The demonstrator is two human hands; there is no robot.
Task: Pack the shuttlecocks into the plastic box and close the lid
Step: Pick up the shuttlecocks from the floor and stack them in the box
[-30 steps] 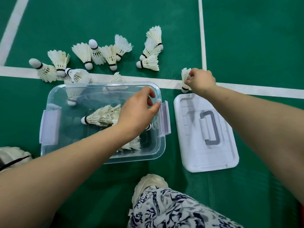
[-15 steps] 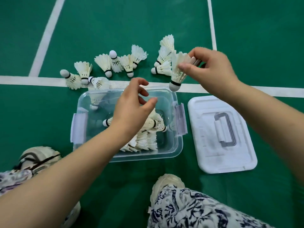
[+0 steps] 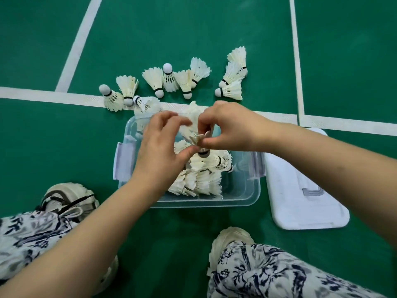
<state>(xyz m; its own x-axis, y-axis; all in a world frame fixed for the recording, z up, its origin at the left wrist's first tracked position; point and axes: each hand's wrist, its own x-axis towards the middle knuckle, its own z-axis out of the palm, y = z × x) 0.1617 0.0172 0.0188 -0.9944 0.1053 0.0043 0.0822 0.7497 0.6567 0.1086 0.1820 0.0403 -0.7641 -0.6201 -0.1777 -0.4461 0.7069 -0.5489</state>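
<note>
Right hand (image 3: pixel 227 125) has come in from over the court line and now meets the left hand (image 3: pixel 160 145) above the plastic box (image 3: pixel 242 190); both pinch one shuttlecock (image 3: pixel 193 125) between fingertips. Left to right: loose shuttlecocks (image 3: pixel 171 80) on the green court floor (image 3: pixel 193 24) (white lines crossing), box part-filled with a pile (image 3: pixel 202 175), white lid (image 3: pixel 300 203) lying flat just beside it.

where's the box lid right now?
In the head view the white lid lies flat on the green floor, just right of the clear box, partly under the right forearm, handle side up.
</note>
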